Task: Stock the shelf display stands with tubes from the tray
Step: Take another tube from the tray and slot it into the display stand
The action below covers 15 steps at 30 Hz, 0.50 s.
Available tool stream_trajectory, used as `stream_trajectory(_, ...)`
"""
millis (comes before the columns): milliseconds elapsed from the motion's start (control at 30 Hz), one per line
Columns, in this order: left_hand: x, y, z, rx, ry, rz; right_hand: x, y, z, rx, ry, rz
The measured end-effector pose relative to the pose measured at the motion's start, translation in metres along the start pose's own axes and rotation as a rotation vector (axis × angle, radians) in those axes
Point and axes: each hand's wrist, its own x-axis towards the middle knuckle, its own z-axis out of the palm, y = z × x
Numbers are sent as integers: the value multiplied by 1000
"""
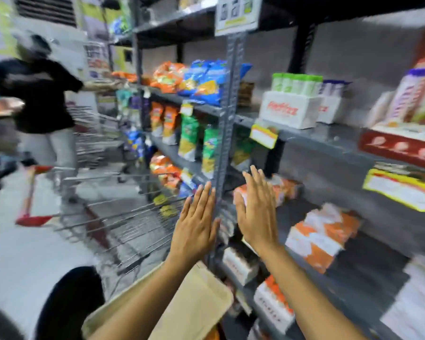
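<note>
My left hand (196,224) and my right hand (257,212) are both raised flat in front of the grey shelf upright (225,148), fingers spread, holding nothing. On the middle shelf a white display stand (288,110) carries several green-capped tubes (296,83). A second white stand (330,109) behind it holds purple-capped tubes (334,87). Both stands sit above and to the right of my hands. I see no tray. The picture is blurred by motion.
A wire shopping trolley (123,217) with red trim stands at the left of my hands. A person in a black top (38,94) works at the far end of the aisle. Snack bags (201,79) and orange-white packs (322,238) fill the shelves.
</note>
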Motion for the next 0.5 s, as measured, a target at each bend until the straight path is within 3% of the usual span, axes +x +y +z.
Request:
stream_trajectory(100,-19,-26,-2,32,-70,-43,-11,-4,30,25,-34,0)
stream_trajectory(267,-138,-105,-2,140,-171,-246,-96,-47,130,137,-360,-31)
stream_trajectory(500,-255,-144,14,226,-364,-467,-219,-70,220,124,-809,-20)
